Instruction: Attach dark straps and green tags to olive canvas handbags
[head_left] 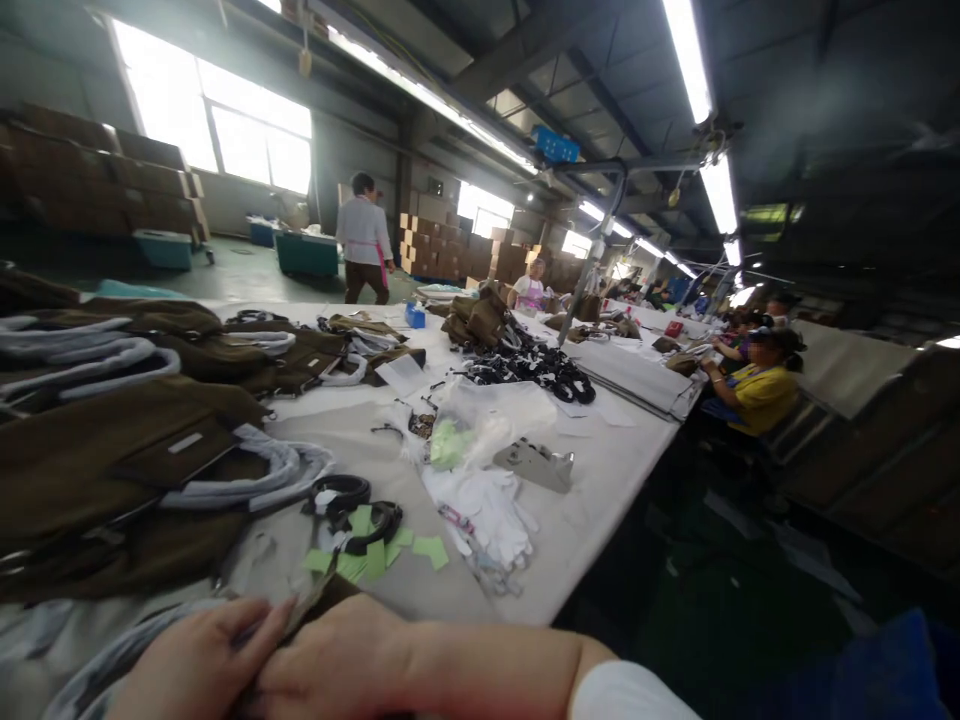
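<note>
At the bottom of the head view, my left hand (191,655) and my right hand (341,650) are side by side, fingers closed on an olive-brown bag (324,598). Only a corner of its fabric shows above my right hand; the rest is hidden by my hands or cut off. Beside my left hand run handles in clear wrapping (112,650). Just beyond my hands lie green paper slips (367,560) and coiled black straps (375,525). A similar olive-brown bag (97,450) with wrapped handles lies flat to the left.
White gloves (487,515), a clear plastic bag (495,415) and a grey metal holder (536,465) lie on the white table (592,480). Beyond them is a heap of black straps (525,370). A seated co-worker in yellow (761,395) is at the right; another person (364,235) stands behind the table.
</note>
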